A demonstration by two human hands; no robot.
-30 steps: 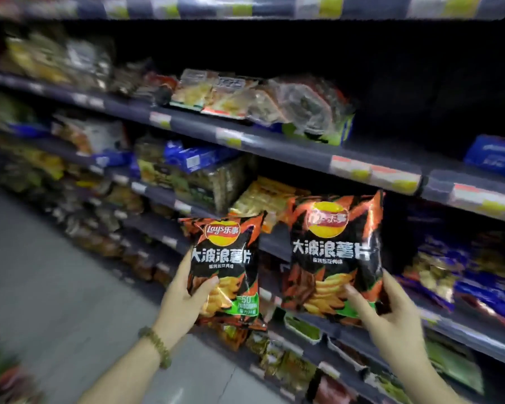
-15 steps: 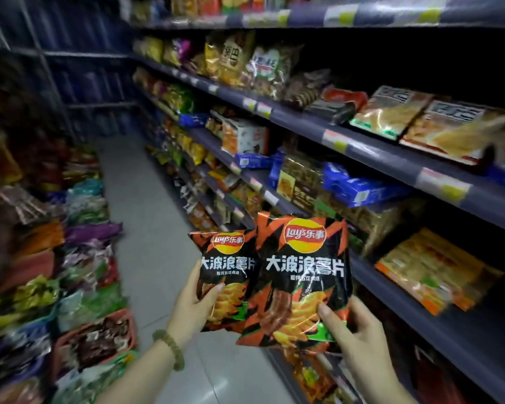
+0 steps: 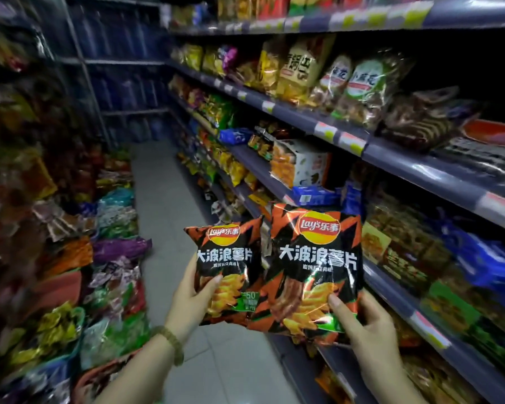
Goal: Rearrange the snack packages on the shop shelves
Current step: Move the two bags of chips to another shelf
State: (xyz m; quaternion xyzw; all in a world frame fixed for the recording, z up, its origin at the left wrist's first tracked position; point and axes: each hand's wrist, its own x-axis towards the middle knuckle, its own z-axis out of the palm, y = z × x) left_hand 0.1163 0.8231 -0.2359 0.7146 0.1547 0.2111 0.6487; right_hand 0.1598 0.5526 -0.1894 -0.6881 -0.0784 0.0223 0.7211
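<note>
I hold two black-and-orange Lay's chip bags upright in front of me, over the aisle. My left hand (image 3: 191,301) grips the smaller chip bag (image 3: 225,258) by its lower left edge. My right hand (image 3: 365,325) grips the larger chip bag (image 3: 315,258) at its lower right corner, thumb on the front. The two bags touch side by side, the larger one overlapping the smaller one's right edge. Grey shop shelves (image 3: 420,164) full of snack packages run along my right.
Several shelf tiers on the right carry bags and boxes, among them a white-and-orange box (image 3: 301,163) and blue packs (image 3: 315,195). Bins of wrapped sweets (image 3: 111,252) line the left side. A grey tiled aisle floor (image 3: 164,205) runs ahead to blue racks at the back.
My view has swung left from facing the shelves to looking down the aisle. The two bags have come together in front of me and now overlap; both hands keep their grip.
</note>
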